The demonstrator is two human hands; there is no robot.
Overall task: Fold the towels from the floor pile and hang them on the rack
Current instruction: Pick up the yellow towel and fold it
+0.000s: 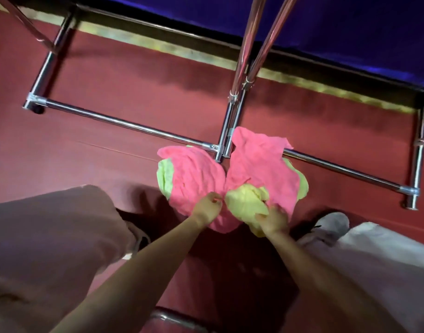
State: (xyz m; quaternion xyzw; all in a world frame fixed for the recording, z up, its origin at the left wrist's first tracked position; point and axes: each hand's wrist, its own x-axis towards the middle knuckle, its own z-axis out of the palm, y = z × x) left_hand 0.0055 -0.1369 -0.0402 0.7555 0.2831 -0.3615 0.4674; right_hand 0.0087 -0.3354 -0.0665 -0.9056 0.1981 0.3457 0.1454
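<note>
Red floor (pixel 110 131) fills most of my view, with the chrome rack (pixel 124 123) standing on it, its base bars crossing the frame and two uprights rising toward the top. Against the base bar lies the pile of towels (pixel 230 174), pink cloths over yellow-green ones, crumpled, part of one pink towel draped over the bar. None hangs on the rack that I can see, so I judge the task barely begun. My legs in pale trousers frame the pile on both sides, a grey shoe (pixel 331 227) near the right one. My left hand (pixel 207 209) pinches the near edge of a pink towel, fingers curled on the cloth. My right hand (pixel 273 219) grips a bunched yellow-green towel. To do this well, I should commit to one towel, find two adjacent corners, and lift it free of the bar before shaking it flat for folding.
</note>
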